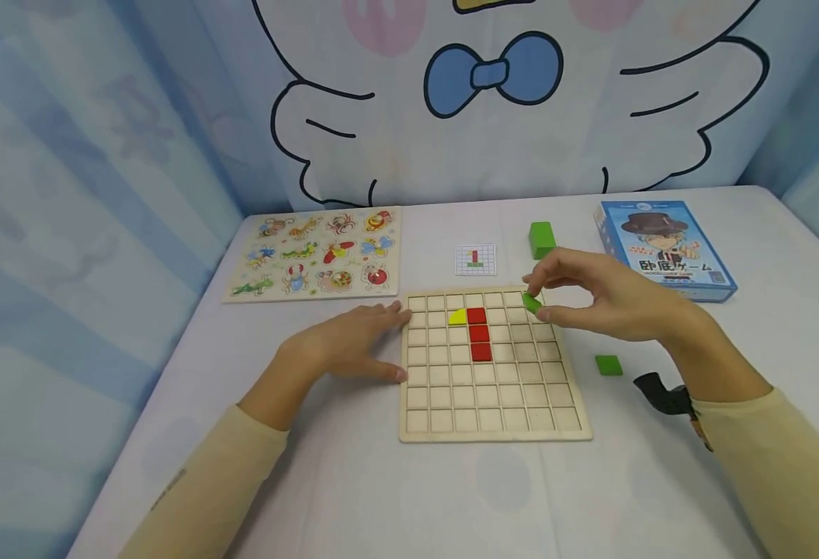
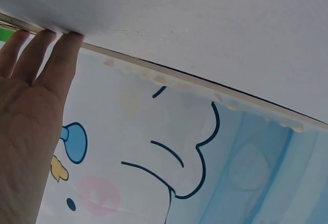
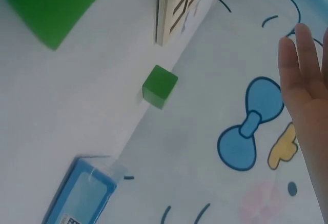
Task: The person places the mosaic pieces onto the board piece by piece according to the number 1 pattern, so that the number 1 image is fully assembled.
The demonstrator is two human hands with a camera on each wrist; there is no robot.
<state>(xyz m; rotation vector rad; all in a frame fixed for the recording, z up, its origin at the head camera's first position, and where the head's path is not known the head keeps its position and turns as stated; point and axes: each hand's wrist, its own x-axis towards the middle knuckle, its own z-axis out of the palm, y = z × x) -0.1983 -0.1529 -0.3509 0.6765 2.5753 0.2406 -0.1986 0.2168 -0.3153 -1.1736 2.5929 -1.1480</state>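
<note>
A wooden grid board [image 1: 493, 419] lies flat on the white table. Three red square tiles [image 1: 479, 333] form a column on it, with a yellow rounded piece [image 1: 457, 317] beside the top one. My left hand [image 1: 346, 341] touches the board's left edge with extended fingers and thumb; its fingertips also show in the left wrist view. Over the board's upper right corner, my right hand [image 1: 605, 299] pinches a green tile [image 1: 531, 302] between thumb and fingers. Another green tile [image 1: 608, 365] lies right of the board. A green block [image 1: 541, 240] stands behind that hand.
Behind the board lies a small pattern card [image 1: 475, 260]. An insect picture board [image 1: 314, 256] is at the back left, and a blue game box [image 1: 668, 248] at the back right. A black pipe-shaped object [image 1: 663, 394] lies by the right wrist, partly hidden.
</note>
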